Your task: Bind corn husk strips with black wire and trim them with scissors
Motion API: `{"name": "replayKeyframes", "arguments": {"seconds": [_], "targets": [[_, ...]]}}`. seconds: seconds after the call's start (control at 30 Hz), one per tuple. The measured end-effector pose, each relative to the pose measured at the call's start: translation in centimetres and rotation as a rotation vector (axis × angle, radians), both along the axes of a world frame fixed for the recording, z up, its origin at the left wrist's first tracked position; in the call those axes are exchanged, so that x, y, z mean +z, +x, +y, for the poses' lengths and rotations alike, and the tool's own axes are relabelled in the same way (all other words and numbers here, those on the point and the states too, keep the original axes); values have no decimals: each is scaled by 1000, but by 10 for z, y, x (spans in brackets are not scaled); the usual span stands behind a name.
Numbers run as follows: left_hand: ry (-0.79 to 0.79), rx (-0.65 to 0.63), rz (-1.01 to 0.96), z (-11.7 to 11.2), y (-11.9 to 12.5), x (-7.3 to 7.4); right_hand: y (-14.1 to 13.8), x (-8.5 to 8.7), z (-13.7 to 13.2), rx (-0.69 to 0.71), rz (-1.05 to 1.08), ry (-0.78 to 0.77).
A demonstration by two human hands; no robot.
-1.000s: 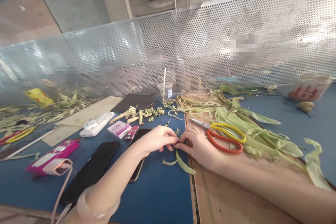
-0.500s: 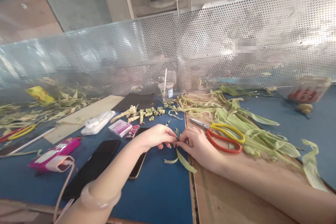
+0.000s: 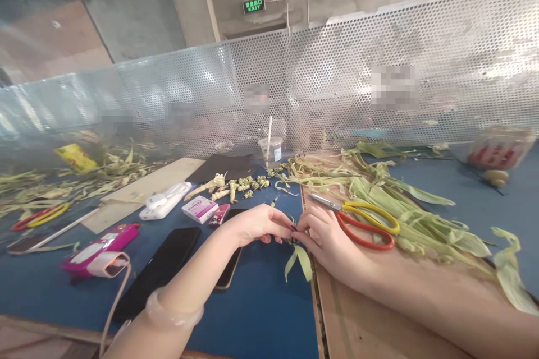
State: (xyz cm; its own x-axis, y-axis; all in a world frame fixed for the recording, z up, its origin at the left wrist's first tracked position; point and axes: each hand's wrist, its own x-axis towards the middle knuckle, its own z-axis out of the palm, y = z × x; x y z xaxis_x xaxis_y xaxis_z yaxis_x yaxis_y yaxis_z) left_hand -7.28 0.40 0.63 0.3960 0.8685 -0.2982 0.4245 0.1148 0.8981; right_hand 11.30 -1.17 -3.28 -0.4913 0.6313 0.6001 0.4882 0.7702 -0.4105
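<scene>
My left hand (image 3: 259,224), with a pale bangle (image 3: 173,311) on its wrist, is closed in a pinch over the blue tabletop. Fingertip to fingertip with it, my right hand (image 3: 326,235) pinches too. Between them is a narrow green corn husk strip (image 3: 302,261), its split ends hanging below the fingers. A small dark bit shows at the fingertips, too small to make out. Just beyond my right hand lie scissors (image 3: 366,219) with one yellow and one red handle. Small knotted husk pieces (image 3: 248,184) lie past my left hand.
Loose corn husks (image 3: 404,207) cover the brown board (image 3: 349,320) on the right. Leftward lie two phones (image 3: 158,269), a pink-and-white box (image 3: 200,210), a white device (image 3: 165,200) and a magenta pack (image 3: 105,244). A plastic cup (image 3: 270,150) stands before the perforated metal screen (image 3: 189,90).
The view has shifted slightly, so everything sits a little lower and further right. My hands stay pinched together; the hanging husk ends have swung closer together.
</scene>
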Motion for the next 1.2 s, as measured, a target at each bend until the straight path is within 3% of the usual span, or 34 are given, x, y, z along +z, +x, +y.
{"name": "replayKeyframes", "arguments": {"seconds": [0.7,0.83,1.2], "targets": [[0,-11,-51,-4,3,3,6,8,-4,63,89,-165],[39,13,-49,-5,6,5,5,8,-2,53,114,-206],[207,-103,44,-4,3,0,4,4,2,49,125,-279]]}}
